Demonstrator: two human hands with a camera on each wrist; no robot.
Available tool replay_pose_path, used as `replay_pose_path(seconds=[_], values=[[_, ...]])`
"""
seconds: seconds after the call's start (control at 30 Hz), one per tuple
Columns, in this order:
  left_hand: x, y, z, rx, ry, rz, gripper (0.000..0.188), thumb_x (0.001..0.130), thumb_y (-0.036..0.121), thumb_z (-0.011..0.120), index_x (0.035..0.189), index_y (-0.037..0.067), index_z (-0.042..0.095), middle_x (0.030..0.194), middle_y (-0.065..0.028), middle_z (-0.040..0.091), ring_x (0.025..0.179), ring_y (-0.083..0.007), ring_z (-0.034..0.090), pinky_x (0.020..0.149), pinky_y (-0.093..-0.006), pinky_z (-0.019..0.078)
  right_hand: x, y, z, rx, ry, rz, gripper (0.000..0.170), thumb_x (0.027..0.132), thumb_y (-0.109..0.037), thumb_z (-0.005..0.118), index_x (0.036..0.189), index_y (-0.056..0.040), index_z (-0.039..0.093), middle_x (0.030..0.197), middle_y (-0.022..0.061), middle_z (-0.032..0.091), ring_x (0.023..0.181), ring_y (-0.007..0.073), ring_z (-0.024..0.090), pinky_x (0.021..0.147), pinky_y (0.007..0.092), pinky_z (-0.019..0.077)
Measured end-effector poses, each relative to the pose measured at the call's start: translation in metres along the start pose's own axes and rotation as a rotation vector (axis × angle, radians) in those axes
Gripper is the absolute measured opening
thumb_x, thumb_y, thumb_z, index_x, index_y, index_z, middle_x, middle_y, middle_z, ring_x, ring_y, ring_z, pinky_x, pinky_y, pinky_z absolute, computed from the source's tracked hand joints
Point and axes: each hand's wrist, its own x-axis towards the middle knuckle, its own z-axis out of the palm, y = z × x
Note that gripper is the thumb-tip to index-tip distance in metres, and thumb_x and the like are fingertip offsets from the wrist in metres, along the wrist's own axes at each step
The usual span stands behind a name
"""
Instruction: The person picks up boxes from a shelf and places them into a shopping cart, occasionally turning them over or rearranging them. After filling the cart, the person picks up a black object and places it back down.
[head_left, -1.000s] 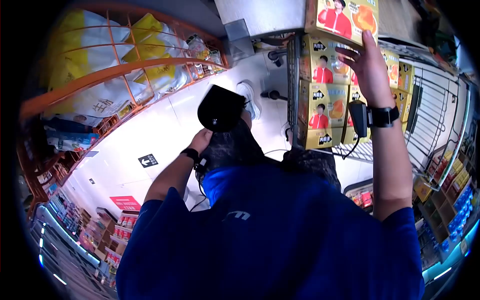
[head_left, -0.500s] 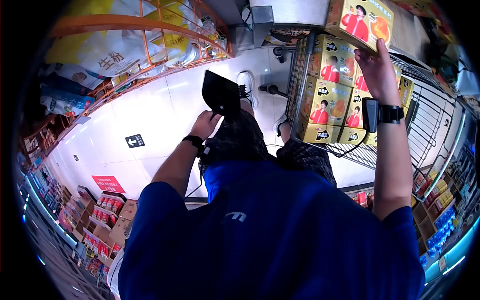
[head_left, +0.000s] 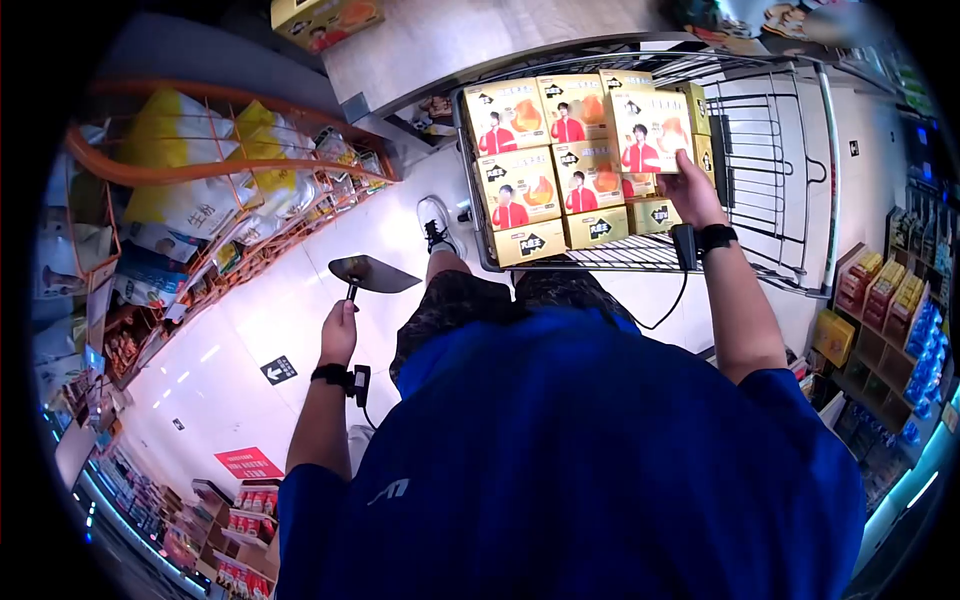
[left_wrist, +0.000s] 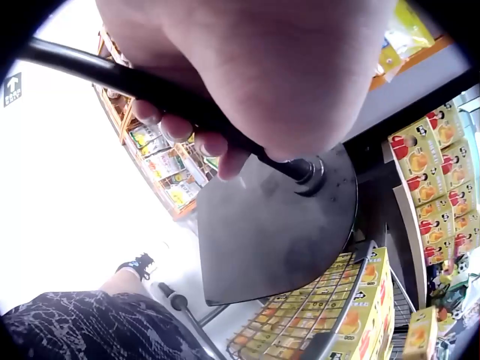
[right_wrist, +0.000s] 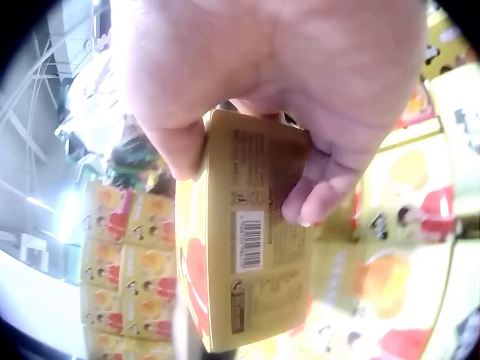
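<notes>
My right hand (head_left: 692, 192) grips a yellow box (head_left: 648, 128) with a red-jacketed figure over the cart's stacked boxes (head_left: 515, 187). In the right wrist view, thumb and fingers of the hand (right_wrist: 277, 82) pinch the box (right_wrist: 251, 232) near one end, its barcode side showing. My left hand (head_left: 338, 335) is curled round the black handle of a flat dark plate (head_left: 375, 274), held out over the floor. The left wrist view shows the handle (left_wrist: 112, 73) across the palm of the hand (left_wrist: 255, 75), the plate (left_wrist: 277, 225) beyond it.
A wire shopping cart (head_left: 770, 170) stands ahead, beside a grey counter (head_left: 450, 40) with another yellow box (head_left: 325, 22) on it. Orange wire racks (head_left: 200, 175) of bagged goods line the left. Shelves of goods (head_left: 885, 320) stand at the right.
The right hand has brought its box down and left from beside the counter to above the cart's boxes. The left hand has moved left and lower with the plate, which is now tilted flatter.
</notes>
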Motion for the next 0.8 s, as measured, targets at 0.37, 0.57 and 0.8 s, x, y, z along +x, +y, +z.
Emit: replay_pose_path(seconds=[0.37, 0.57, 0.8], values=[[-0.055, 0.137, -0.034, 0.214, 0.110, 0.092, 0.035, 0.101, 0.029, 0.044, 0.099, 0.000, 0.063, 0.087, -0.0209, 0.065, 0.084, -0.0375, 0.064, 0.075, -0.0410, 0.0491, 0.002, 0.026, -0.088, 0.061, 0.074, 0.120, 0.035, 0.098, -0.037, 0.056, 0.111, -0.0039, 0.057, 0.087, 0.0037, 0.063, 0.064, 0.0117, 0.057, 0.060, 0.0234, 0.0500], [-0.057, 0.154, -0.047, 0.213, 0.205, 0.226, 0.032, 0.100, 0.029, 0.047, 0.101, 0.002, 0.065, 0.090, -0.0211, 0.066, 0.087, -0.0383, 0.063, 0.077, -0.0433, 0.0490, 0.015, 0.042, -0.096, -0.069, -0.002, 0.150, 0.035, 0.099, -0.038, 0.054, 0.109, -0.0056, 0.058, 0.082, 0.0055, 0.065, 0.061, 0.0141, 0.057, 0.053, 0.0260, 0.0458], [-0.073, 0.196, -0.051, 0.241, 0.286, 0.228, 0.031, 0.098, 0.034, 0.052, 0.099, 0.004, 0.059, 0.085, -0.0206, 0.065, 0.083, -0.0398, 0.062, 0.074, -0.0470, 0.0481, 0.053, 0.071, -0.085, -0.421, 0.105, -0.015, 0.046, 0.097, -0.020, 0.057, 0.141, -0.0153, 0.041, 0.113, 0.0041, 0.062, 0.092, 0.0189, 0.063, 0.070, 0.0336, 0.0564]])
